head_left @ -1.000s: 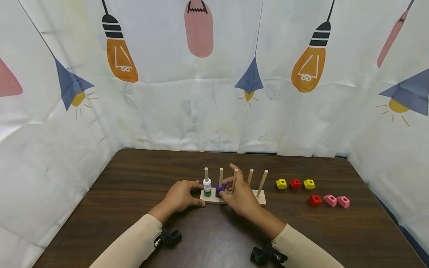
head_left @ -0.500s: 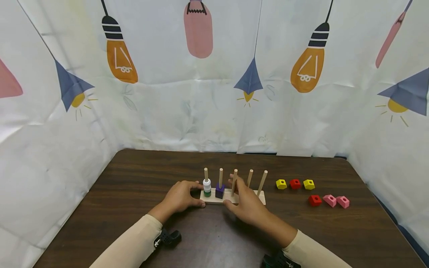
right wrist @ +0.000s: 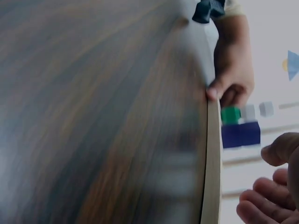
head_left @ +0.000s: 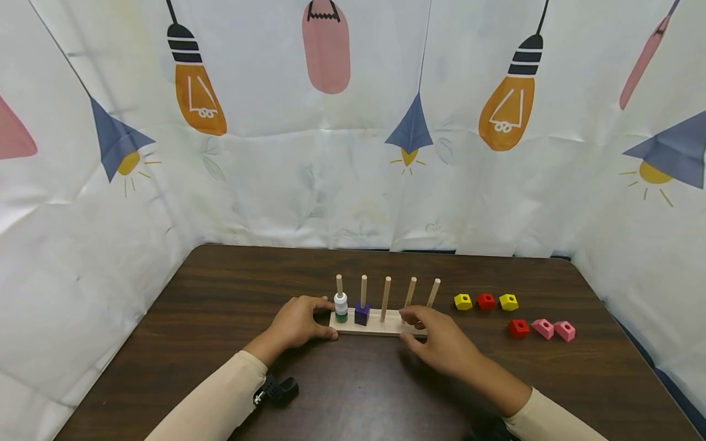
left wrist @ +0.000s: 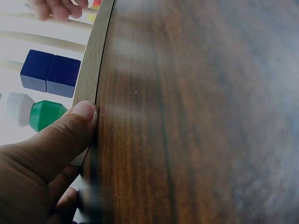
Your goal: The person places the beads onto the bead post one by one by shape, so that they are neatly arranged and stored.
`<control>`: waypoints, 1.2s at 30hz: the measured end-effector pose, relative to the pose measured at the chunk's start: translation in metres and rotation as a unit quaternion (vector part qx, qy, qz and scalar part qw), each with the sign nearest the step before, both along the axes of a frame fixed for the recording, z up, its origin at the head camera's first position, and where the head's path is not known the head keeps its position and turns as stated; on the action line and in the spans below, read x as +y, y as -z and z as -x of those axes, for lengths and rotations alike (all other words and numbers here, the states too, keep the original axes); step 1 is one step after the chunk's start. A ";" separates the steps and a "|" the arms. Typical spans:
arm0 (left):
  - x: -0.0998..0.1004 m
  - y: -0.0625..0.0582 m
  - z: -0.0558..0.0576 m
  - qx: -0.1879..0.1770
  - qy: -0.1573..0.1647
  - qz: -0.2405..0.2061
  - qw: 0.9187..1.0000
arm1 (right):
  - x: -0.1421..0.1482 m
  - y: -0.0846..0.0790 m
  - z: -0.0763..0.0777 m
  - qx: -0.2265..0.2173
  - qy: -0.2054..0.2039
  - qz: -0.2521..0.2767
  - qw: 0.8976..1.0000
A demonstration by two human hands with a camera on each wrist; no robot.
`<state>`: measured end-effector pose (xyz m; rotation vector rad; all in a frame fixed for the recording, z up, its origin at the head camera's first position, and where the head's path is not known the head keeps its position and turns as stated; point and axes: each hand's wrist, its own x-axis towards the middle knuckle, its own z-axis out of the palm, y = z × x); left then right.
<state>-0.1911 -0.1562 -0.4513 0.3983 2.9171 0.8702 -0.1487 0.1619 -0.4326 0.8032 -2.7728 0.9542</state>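
Observation:
A pale wooden peg base (head_left: 372, 327) with several upright pegs lies on the table. Its left end is gripped by my left hand (head_left: 295, 323), thumb (left wrist: 77, 123) along the front edge. On the leftmost peg, white beads (head_left: 341, 301) sit above a green bead (left wrist: 46, 115). Two purple blocks (head_left: 361, 313) are stacked on the second peg; the other pegs are bare. My right hand (head_left: 441, 340) is in front of the base's right part, fingers spread and holding nothing, as the right wrist view also shows with its fingers (right wrist: 268, 200) loosely bent.
Right of the base lie two yellow blocks (head_left: 463, 302) with a red block (head_left: 486, 302) between them. Nearer, another red block (head_left: 518, 329) sits beside two pink blocks (head_left: 554, 331). A patterned white curtain (head_left: 331, 184) stands behind the brown table (head_left: 248, 269).
My right hand has come away from the purple blocks, leaving them on the second peg, and moved right along the base. My left hand has stayed on the base's left end.

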 end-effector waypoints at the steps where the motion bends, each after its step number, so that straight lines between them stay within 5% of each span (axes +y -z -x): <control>1: 0.000 0.000 0.000 0.000 0.000 0.000 1.000 | 0.005 0.000 0.000 0.008 0.001 -0.004 1.000; 24: 0.000 0.000 -0.001 -0.008 -0.003 -0.005 1.000 | 0.130 0.008 0.003 0.080 0.109 -0.052 0.989; 36: 0.000 -0.001 -0.001 -0.006 -0.002 -0.002 1.000 | 0.181 0.010 0.002 0.067 0.142 -0.071 0.985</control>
